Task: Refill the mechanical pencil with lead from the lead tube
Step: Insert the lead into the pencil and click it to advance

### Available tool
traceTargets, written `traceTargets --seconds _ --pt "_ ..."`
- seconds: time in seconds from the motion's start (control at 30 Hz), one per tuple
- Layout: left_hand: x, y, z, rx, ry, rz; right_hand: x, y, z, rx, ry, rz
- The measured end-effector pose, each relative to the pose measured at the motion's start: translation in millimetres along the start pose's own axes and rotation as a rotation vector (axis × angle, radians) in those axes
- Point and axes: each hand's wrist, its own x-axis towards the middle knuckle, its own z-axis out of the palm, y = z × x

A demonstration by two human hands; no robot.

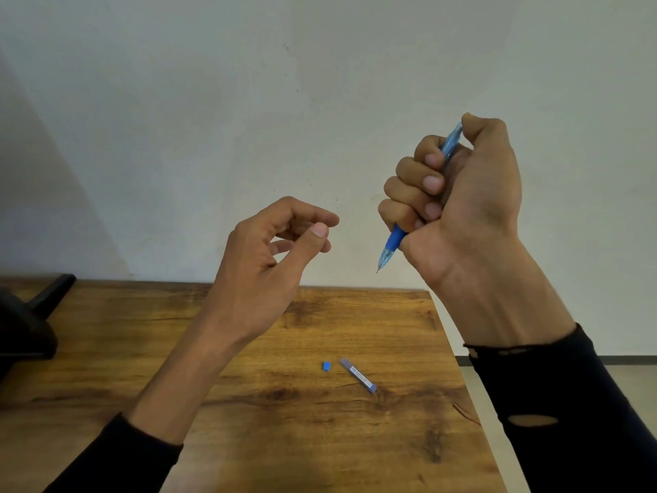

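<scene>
The right hand is fisted around the blue mechanical pencil, tip pointing down and thumb over the top end, a grip that suits clicking lead through. The left hand hovers just beside the tip with thumb and forefinger nearly pinched, perhaps on a lead too thin to see. The lead tube lies on the wooden table near a small blue cap; its label is unreadable.

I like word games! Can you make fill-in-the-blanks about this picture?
1. The pencil is in the ____ hand.
2. Its tip points ____.
3. The lead tube lies on the ____.
4. The small cap beside the tube is coloured ____.

Missing words: right; down; table; blue
</scene>
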Motion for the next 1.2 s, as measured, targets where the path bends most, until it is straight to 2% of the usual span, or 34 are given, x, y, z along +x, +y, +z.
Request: traceTargets --seconds 0.2,0.3,0.43,0.6,0.73,1.2 --pt "0.5 -3.9 1.1 -0.004 -0.001 -0.01 10.1 8.3 -8.0 -0.02 0.0 -0.022" --pt "-0.5 -9.3 1.4 -0.003 -0.007 -0.018 20.4 14.6 -18.0 -0.148 0.009 -0.059" --pt "-4.1 -19.0 2.0 -0.012 -0.013 -0.036 44.0 34.2 -56.4 -0.667 0.103 -0.062" --pt "-5.9 -33.2 5.9 -0.012 -0.013 -0.058 68.8 92.1 -139.7 -1.313 0.201 -0.024" --pt "-7.1 -44.3 10.0 -0.004 -0.023 -0.075 69.7 128.1 -188.9 -1.65 0.184 0.083" --pt "-10.3 -56.9 10.8 -0.004 -0.032 -0.101 65.1 161.5 -194.3 -1.783 0.112 0.116"
